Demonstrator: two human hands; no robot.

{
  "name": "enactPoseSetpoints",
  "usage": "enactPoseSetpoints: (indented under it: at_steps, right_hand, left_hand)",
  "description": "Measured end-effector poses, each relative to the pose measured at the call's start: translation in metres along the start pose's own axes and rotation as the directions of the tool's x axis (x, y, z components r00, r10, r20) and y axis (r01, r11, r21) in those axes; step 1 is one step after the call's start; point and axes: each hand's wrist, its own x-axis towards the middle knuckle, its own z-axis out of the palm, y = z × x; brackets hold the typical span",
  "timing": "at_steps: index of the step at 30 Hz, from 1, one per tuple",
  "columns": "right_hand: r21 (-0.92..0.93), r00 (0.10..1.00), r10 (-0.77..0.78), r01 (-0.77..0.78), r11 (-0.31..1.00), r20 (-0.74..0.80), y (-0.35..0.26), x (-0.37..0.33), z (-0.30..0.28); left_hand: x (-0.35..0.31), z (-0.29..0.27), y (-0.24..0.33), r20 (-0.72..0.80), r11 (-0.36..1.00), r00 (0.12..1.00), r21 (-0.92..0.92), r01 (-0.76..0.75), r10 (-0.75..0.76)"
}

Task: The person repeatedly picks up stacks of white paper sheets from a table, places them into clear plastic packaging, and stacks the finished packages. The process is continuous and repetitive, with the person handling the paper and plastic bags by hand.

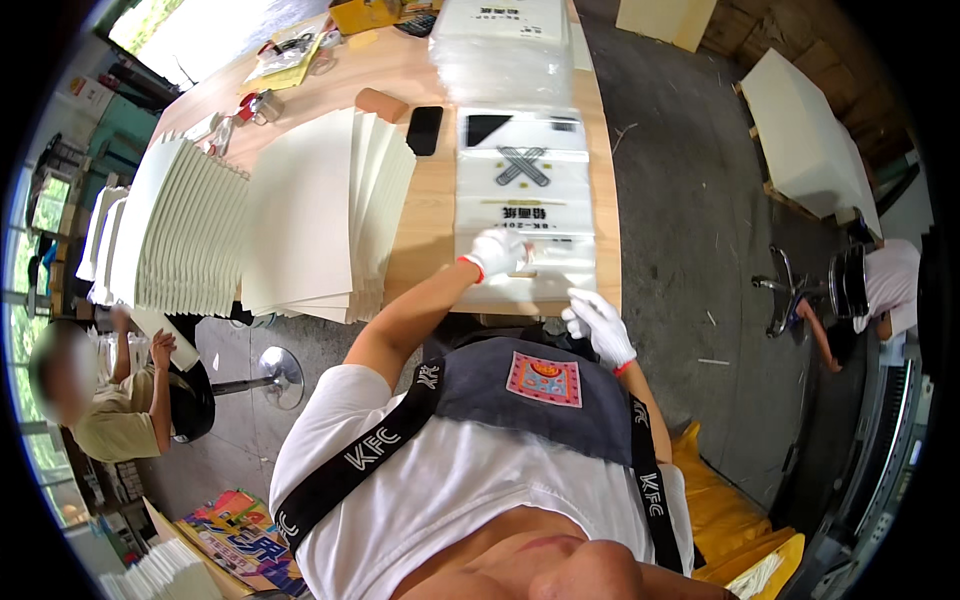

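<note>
A clear plastic bag (pixel 523 205) with black print lies flat along the right part of the wooden table, other bags apparently beneath it. My left hand (pixel 498 254), in a white glove with a red cuff, is on the near part of the bag, its fingers drawn together on the film. Bare-looking fingertips show at its end. My right hand (pixel 597 325), gloved alike, hovers at the table's front edge by the bag's near right corner. Its fingers are stretched and a little apart, with nothing visible in them.
Fanned white paper sheets (pixel 300 210) and another paper stack (pixel 185 225) cover the left side. A black phone (pixel 425 131) lies beside the bags. Farther back rises a pile of packed bags (pixel 500 60). Two people sit nearby, one left (pixel 130 400), one right (pixel 890 285).
</note>
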Motion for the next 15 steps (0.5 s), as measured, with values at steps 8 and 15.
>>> enactPoseSetpoints:
  at_steps: [8,15]
  right_hand:
    - [-0.491,0.896,-0.218,-0.001,0.871,-0.388,-0.023,0.109,0.055]
    - [-0.658,0.954,-0.254,0.087,0.748,-0.162,0.036,0.106,-0.019]
  left_hand:
    - [-0.002,-0.036,0.018,-0.132,0.947,0.984,-0.284,-0.151,0.118]
    - [0.026,-0.109,0.024,-0.255,-0.125,0.957,-0.954,-0.272,-0.141]
